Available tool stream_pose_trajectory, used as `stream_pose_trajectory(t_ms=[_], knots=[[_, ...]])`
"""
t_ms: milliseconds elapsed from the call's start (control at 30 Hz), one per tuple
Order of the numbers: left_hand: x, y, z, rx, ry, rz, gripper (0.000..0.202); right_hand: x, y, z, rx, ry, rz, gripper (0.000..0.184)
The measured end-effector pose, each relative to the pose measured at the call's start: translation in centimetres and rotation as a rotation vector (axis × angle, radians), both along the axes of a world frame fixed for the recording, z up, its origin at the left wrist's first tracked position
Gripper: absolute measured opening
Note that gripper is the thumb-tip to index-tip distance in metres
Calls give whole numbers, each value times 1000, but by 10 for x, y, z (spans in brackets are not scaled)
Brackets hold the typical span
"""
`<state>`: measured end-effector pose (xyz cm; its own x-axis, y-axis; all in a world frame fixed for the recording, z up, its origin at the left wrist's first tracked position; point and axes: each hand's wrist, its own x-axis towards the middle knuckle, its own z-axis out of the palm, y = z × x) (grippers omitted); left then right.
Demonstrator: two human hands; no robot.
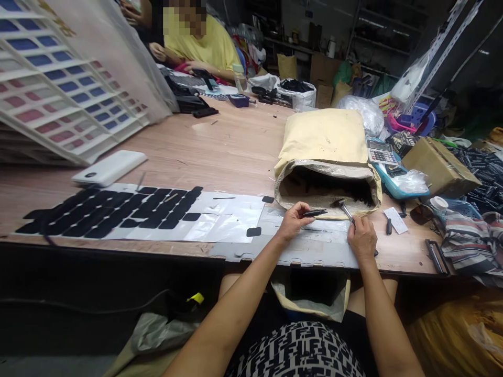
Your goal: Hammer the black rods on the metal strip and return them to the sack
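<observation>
My left hand is closed, pinching a slim black piece in front of the mouth of an open paper sack. My right hand is wrapped round the dark handle of a small tool with a silver shaft and a T-shaped head. That head is just right of the black piece, apart from it. Dark contents show inside the sack, too shadowed to make out. Beneath both hands lies a grey sheet at the table edge.
Left, rows of black rounded pads cover a white sheet, beside a white power bank-like device. Stacked white racks lean there. Right are a calculator, a carton and cloth. Another open sack hangs below; a person sits opposite.
</observation>
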<state>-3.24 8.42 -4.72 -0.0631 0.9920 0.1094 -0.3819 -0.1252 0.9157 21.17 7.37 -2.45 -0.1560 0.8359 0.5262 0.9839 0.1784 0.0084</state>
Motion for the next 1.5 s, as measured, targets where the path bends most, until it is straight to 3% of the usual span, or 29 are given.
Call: stream_pose_trajectory(t_ms=[167,300,467,633,933,1167,1500], knots=[[-1,-6,7,5,179,-89,38,0,-1,1,-11,3,-13,25],[-2,-11,14,-38,260,-173,64,-1,-1,1,-10,2,-17,25],[-2,-11,15,-35,257,-171,61,1,1,-3,2,8,-4,26],[-1,-8,10,7,191,-138,42,3,2,-6,20,7,3,26],[-3,-6,8,-33,69,-120,47,3,1,-4,25,2,6,25],[-4,-5,5,-121,-5,-101,63,3,1,-4,31,1,15,27],[-3,-3,11,-47,3,-99,47,3,1,-2,30,0,14,25]])
